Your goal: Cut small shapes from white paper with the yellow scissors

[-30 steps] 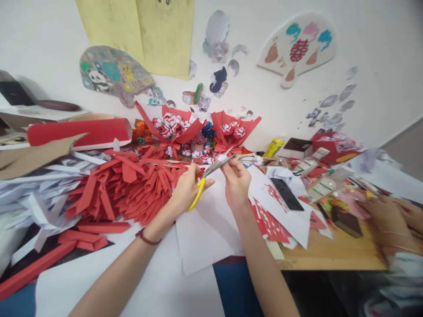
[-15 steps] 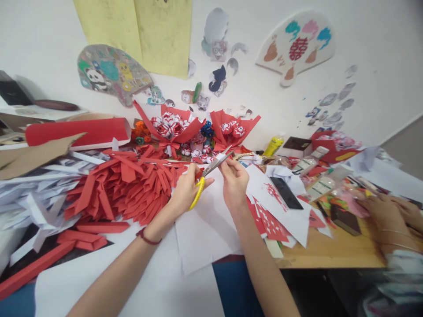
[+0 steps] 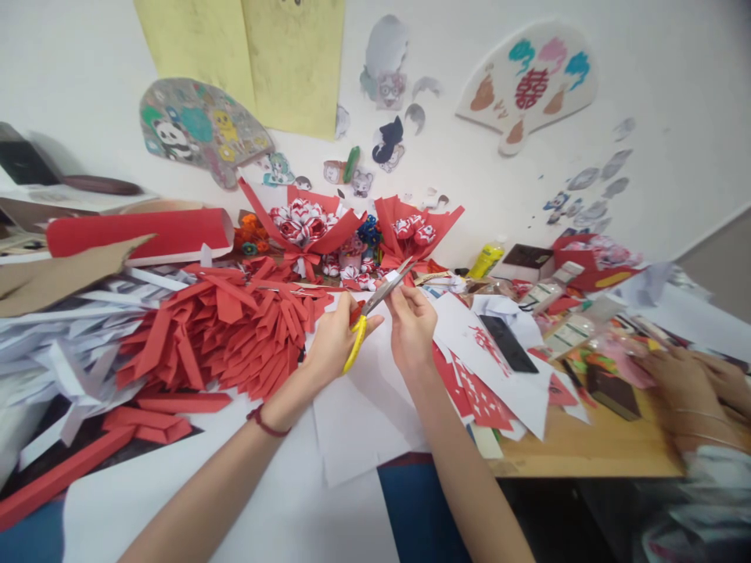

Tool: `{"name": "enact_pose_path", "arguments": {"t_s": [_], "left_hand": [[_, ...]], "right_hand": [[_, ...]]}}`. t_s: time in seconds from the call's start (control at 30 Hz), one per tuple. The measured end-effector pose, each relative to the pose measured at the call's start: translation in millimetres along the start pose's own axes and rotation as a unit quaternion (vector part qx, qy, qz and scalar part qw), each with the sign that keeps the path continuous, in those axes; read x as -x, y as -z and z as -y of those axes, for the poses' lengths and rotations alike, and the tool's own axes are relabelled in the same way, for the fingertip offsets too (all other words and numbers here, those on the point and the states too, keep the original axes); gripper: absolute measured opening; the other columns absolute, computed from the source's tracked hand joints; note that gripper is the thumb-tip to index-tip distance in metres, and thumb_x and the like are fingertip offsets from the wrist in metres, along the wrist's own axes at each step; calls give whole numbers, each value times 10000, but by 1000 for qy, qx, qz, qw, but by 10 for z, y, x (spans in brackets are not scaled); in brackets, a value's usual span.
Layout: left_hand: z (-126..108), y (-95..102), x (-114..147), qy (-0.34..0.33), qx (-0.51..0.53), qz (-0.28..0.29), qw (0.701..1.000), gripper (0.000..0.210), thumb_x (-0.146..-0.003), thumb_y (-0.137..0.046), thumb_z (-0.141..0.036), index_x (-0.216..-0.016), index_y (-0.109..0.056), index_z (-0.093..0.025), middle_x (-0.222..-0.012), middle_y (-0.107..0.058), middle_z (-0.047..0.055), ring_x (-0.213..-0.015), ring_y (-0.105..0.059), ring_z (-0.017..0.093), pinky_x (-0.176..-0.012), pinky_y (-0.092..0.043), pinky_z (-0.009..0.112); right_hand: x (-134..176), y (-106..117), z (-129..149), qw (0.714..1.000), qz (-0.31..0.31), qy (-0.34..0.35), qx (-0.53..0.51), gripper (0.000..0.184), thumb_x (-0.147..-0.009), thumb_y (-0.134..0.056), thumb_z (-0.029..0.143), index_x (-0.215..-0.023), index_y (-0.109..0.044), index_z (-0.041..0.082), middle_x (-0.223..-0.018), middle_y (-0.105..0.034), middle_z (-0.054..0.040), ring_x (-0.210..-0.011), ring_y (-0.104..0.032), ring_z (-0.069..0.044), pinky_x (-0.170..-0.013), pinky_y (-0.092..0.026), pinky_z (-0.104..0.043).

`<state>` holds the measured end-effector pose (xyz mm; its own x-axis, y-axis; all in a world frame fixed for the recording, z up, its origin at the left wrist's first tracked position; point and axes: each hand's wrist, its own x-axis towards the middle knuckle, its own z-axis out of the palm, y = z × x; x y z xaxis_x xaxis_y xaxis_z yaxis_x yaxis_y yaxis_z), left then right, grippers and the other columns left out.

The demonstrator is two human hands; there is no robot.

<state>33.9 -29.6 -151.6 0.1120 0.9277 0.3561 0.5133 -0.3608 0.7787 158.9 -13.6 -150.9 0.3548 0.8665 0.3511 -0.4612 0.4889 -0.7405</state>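
My left hand [image 3: 335, 338] is closed round a pair of scissors [image 3: 379, 297] with a yellow handle; a bit of red shows beside its fingers. The blades point up and to the right, slightly apart, and cross just in front of my right fingertips. In a pinch, my right hand [image 3: 414, 324] holds a small piece of white paper [image 3: 390, 277] at the blades; most of it is hidden. Beneath both hands lie white paper sheets [image 3: 367, 414]. To the left of my left hand spreads a pile of folded red paper strips [image 3: 235, 336].
Folded white strips [image 3: 70, 344] and a red paper roll [image 3: 141, 236] lie at left. Red-wrapped bouquets [image 3: 305, 227] stand against the wall. To the right are a black phone [image 3: 508, 342], red cut-outs [image 3: 478, 391], a yellow bottle [image 3: 486, 259] and another person's hands [image 3: 686, 383].
My hands and the scissors have stayed nearly in place, with only a slight shift of the handle and my right hand. The other person's hands moved a little.
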Motion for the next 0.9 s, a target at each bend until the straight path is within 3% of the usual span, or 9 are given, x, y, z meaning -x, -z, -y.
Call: {"name": "enact_pose_path", "arguments": {"t_s": [0.47,0.6,0.73,0.9], "left_hand": [[-21,-31,34,-31,-47,-21,998,324,-889,-490,-492,-772,-338,-230,-562,-422,-56,-491,-407,128,-527,-253,238],[-33,0,26,-15,54,-32,998,283,-898,-503,-467,-807,-402,-219,-600,-538,-37,-523,-517,128,-534,-333,228],[-20,57,-20,1,173,-87,981,336,-786,-677,-451,-815,-446,-208,-717,-637,-12,-621,-597,126,-568,-415,215],[2,65,-37,-24,241,-129,961,375,-732,-742,-407,-856,-445,-215,-814,-666,-15,-580,-554,90,-595,-445,219]], "right_hand": [[26,-48,-61,997,-10,45,59,141,-695,-785,247,-782,-704,171,-841,-717,-23,-839,-673,-157,-896,-530,-352],[40,-63,-44,998,-13,21,54,173,-697,-788,277,-794,-691,173,-838,-731,-31,-844,-692,-180,-900,-540,-386],[46,-60,8,999,14,-25,27,171,-687,-803,265,-787,-709,165,-828,-730,-37,-843,-698,-182,-897,-539,-372],[75,-50,58,992,69,-95,48,155,-686,-807,268,-771,-729,165,-791,-700,-21,-747,-648,-125,-716,-531,-256]]}}
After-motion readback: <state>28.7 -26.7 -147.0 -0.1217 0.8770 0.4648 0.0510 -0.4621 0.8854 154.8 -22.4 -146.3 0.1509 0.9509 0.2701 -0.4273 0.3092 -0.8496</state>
